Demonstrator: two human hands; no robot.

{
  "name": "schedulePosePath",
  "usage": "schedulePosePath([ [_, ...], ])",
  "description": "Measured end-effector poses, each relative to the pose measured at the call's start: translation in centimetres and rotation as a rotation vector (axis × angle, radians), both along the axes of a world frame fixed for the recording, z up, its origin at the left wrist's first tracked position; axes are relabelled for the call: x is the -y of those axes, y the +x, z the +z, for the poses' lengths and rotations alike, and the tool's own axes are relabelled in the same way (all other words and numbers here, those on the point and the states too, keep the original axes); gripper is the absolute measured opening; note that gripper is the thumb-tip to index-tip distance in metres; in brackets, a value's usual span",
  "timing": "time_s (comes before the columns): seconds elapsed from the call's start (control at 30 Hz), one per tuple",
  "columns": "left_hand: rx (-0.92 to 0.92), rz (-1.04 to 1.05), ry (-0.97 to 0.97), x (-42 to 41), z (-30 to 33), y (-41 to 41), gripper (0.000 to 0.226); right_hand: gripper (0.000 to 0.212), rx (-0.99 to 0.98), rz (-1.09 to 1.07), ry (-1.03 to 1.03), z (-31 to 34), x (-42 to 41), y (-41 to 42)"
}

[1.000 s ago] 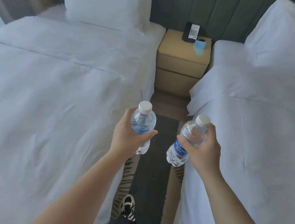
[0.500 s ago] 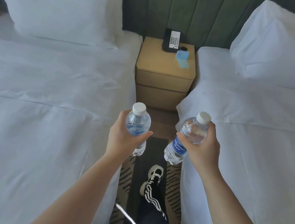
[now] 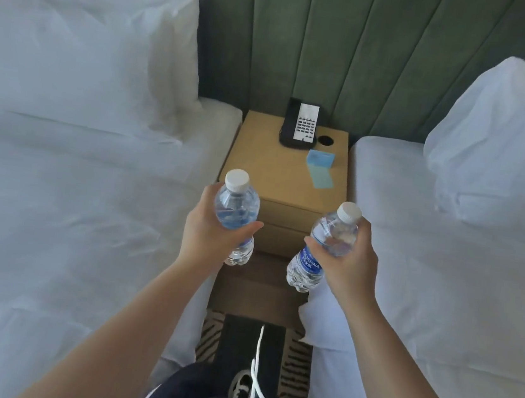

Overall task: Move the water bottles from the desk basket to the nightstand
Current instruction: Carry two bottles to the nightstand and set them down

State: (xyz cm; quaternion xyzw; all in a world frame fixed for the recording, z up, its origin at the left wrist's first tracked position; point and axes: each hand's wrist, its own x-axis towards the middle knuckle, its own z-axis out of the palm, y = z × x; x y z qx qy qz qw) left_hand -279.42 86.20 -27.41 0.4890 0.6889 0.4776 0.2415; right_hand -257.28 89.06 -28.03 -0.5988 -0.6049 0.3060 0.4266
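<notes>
**Two bottles in hand, short of the nightstand**

Left hand [image 3: 208, 225] is wrapped around a clear water bottle [image 3: 236, 210] with a white cap, held nearly upright; the thumb crosses the front of the bottle. Right hand [image 3: 347, 262] is wrapped around a second water bottle [image 3: 320, 255] bearing a blue label, tilted with its cap leaning to the right. Both bottles are held in the air, apart from each other, in front of the nightstand [image 3: 267, 173] and not touching it.

The nightstand is tan, set between two beds against a green padded headboard panel [image 3: 339, 43]. On its top stand a black telephone [image 3: 300, 124] at the rear, a dark round fitting [image 3: 325, 140] just beside the telephone, and a light blue folded card [image 3: 319, 167] toward the right edge. The front left part of the top is bare.

The left bed [image 3: 55, 206] and right bed [image 3: 456, 305] carry white linen, each with a white pillow at its head. A striped rug [image 3: 295, 368] lies on the floor between them. A shoe [image 3: 240, 384] and dark clothing with a white drawstring show at the bottom edge.
</notes>
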Motion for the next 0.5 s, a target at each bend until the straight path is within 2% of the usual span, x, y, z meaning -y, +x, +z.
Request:
schedulePosePath([
  [0.27,0.015,0.025,0.007,-13.4,-0.1,-2.0,0.072,0.064,-0.047,0.044,0.010,0.5,-13.7,-2.3],
  [0.5,0.060,-0.017,-0.012,-27.2,-2.4,-5.0,0.075,0.072,0.018,0.027,0.002,-1.1,-27.2,-5.6],
])
